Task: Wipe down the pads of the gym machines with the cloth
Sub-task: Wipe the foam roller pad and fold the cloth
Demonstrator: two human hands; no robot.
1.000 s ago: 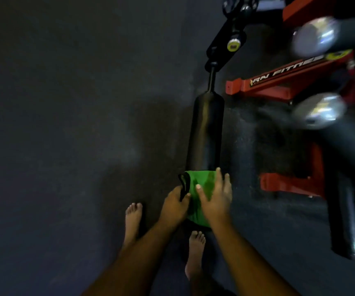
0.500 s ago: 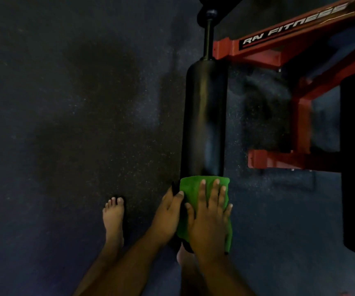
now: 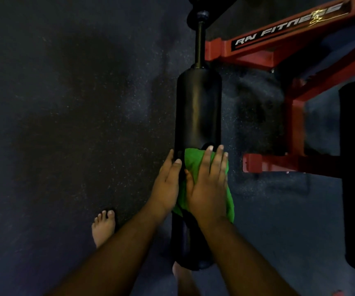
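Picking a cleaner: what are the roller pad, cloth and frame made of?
Roller pad: smooth black vinyl-like cover with soft sheen, likely over foam. Cloth: green, fuzzy, probably microfibre. Frame: red painted metal, by its square tubing.

A dark speckled rubber floor (image 3: 69,124) spreads under everything. The red steel frame (image 3: 287,50) at upper right carries a black label (image 3: 287,24) reading "RN FITNESS". A bare foot (image 3: 103,227) stands on the floor at lower left.
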